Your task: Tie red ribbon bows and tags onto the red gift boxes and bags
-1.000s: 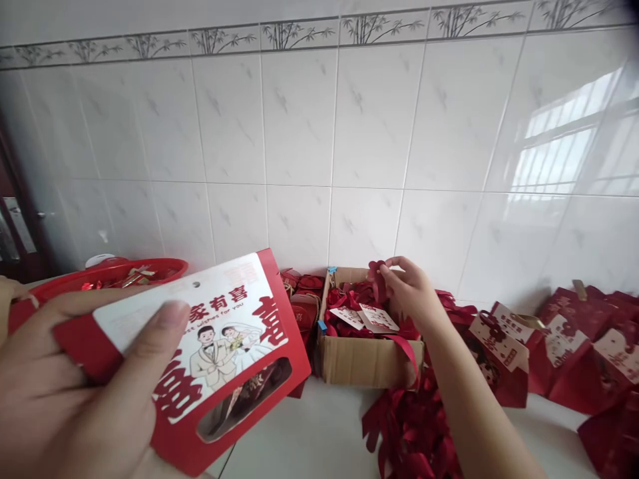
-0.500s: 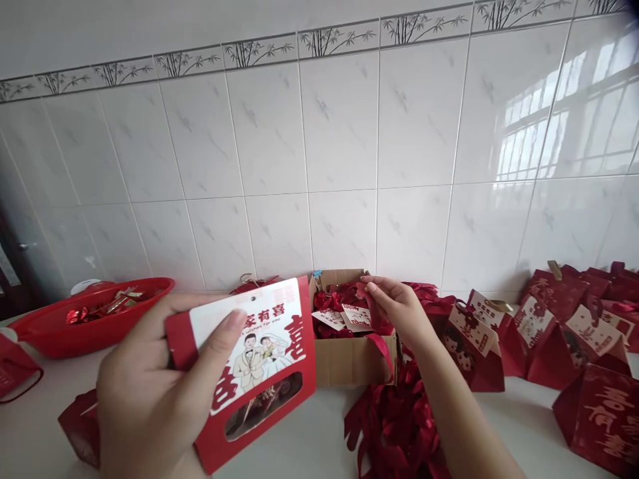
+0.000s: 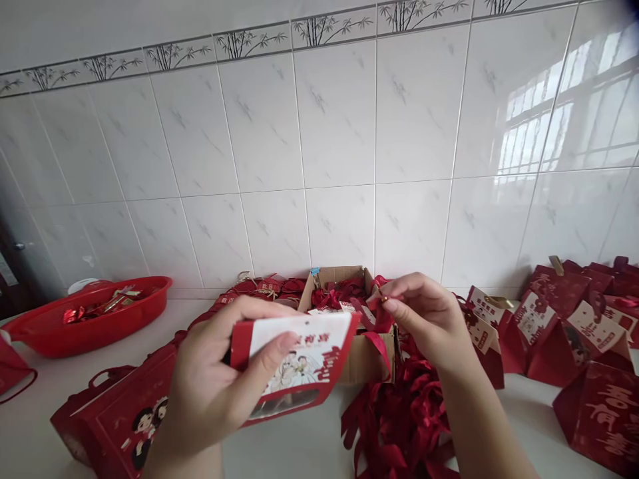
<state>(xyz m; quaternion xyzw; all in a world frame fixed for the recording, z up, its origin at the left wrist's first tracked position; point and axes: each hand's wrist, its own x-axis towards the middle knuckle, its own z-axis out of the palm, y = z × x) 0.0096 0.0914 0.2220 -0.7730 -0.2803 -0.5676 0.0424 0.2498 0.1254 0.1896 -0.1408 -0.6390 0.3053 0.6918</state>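
Observation:
My left hand grips a red and white wedding favor box, thumb on its white front, fingers behind. The box has a cartoon couple, red lettering and a clear window, and tilts away from me. Right of it, my right hand pinches a small red piece with a gold glint; its kind is too small to make out. Both hands are raised before an open cardboard box holding red ribbons and white cards. A heap of dark red ribbons lies below my right hand.
A red plastic basin with wrapped sweets stands at the left. A larger red box printed with a couple sits at lower left. Several finished-looking red favor boxes crowd the right side. A tiled wall closes off the back.
My left hand has moved right with the favor box, tipping its top away. My right hand has come slightly right and lower, turning inward with the small piece. The lower-left red box shows more.

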